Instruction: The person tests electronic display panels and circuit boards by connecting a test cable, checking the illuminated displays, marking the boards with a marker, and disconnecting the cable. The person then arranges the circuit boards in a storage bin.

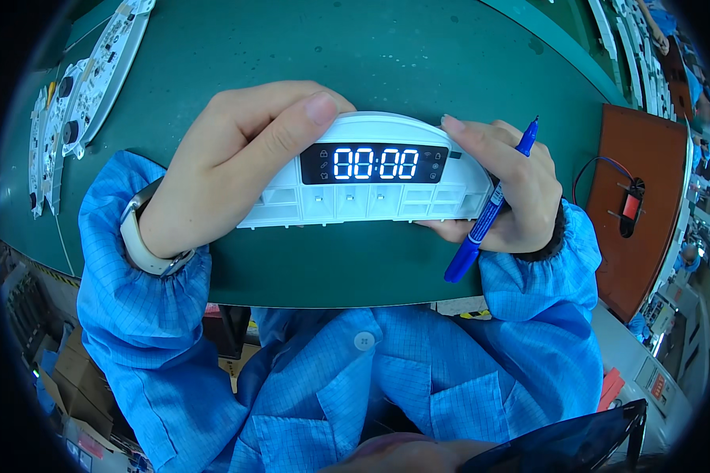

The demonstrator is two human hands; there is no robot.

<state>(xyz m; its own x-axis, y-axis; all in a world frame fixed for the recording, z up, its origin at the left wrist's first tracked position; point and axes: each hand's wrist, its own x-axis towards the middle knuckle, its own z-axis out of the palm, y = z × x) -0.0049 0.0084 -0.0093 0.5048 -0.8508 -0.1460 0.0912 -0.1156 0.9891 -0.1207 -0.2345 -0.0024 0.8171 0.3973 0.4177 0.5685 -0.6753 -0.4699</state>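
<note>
the left hand [229, 169] and right hand [501, 185], closed around the ends of the white curved plastic display panel [363, 185] above the green table [386, 55], kept fingers clear of its lit digits, the right also pinching a blue marker pen [489, 209].

Panel's left end: your left hand [229, 169] covers the white display panel [363, 185] there.
Boards, upper left: stacked circuit boards [79, 94] run past the frame edge.
Pen tip: the blue marker [489, 209] sits partly buried in your right hand [505, 189].
</note>
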